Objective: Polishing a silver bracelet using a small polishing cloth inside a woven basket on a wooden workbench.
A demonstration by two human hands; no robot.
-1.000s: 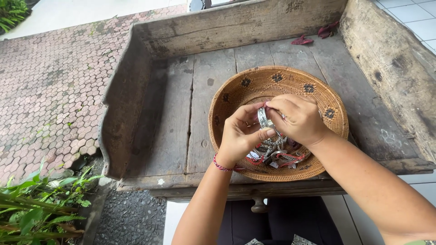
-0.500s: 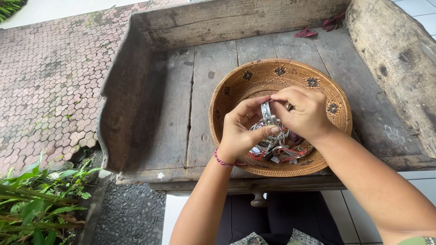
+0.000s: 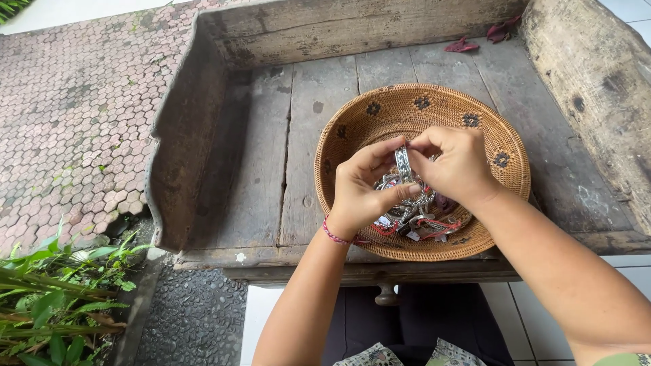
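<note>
At frame centre, left hand (image 3: 363, 193) and right hand (image 3: 456, 166) both pinch one silver bangle (image 3: 404, 165) above the woven basket (image 3: 352, 129); lifting it slowly should keep it clear of the tangled pile.

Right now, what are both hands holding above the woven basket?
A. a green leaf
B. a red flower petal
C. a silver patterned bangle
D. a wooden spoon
C: the left hand and right hand pinch a silver patterned bangle together over the round woven basket, which holds more silver jewellery.
</note>
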